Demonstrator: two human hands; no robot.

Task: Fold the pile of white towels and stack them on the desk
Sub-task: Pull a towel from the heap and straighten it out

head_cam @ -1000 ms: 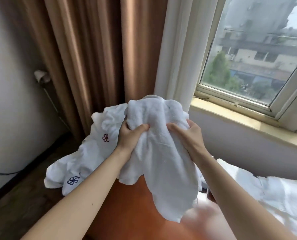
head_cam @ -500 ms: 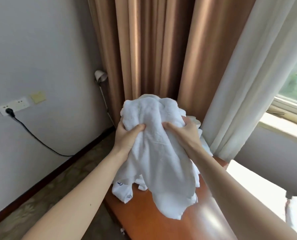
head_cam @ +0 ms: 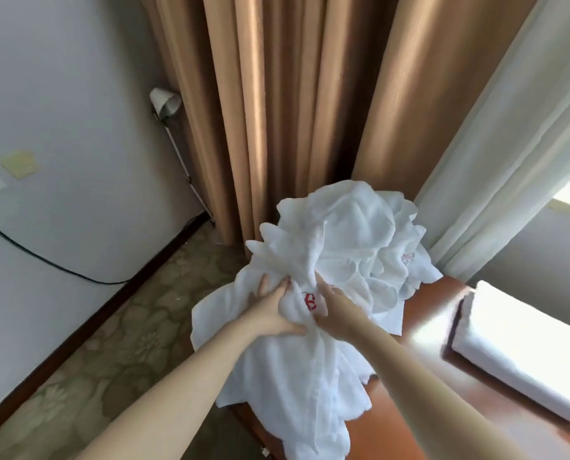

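Two hands met on one white towel (head_cam: 287,376) draped over the near left corner of the desk (head_cam: 426,313). The towel's long axis ran from the far pile (head_cam: 353,240) toward the viewer. Its far end lay against the pile, and its near end hung past the desk's front edge, pointing down to the floor (head_cam: 111,343). A red embroidered mark (head_cam: 310,300) faced up between the hands.

The left hand (head_cam: 270,313) lay back-up on the towel. Its fingers (head_cam: 264,283) were almost straight and pointed away, its thumb was spread to the right, and cloth was bunched in the fork between them. The right hand (head_cam: 335,310) rested just beside the mark. Its fingertips were tucked into a fold, so whether they pinched the cloth could not be told.

The pile sat crumpled at the desk's far corner, touching the brown curtain (head_cam: 277,111) and the sheer curtain (head_cam: 509,161). A second, paler mark (head_cam: 407,258) showed on its right flank. On the desk's right side, well apart from the hands, lay a flat folded white cloth (head_cam: 522,356) in bright light. Left of the curtains a lamp (head_cam: 164,101) stood by the wall, and a black cable (head_cam: 44,260) crossed the wall lower down.
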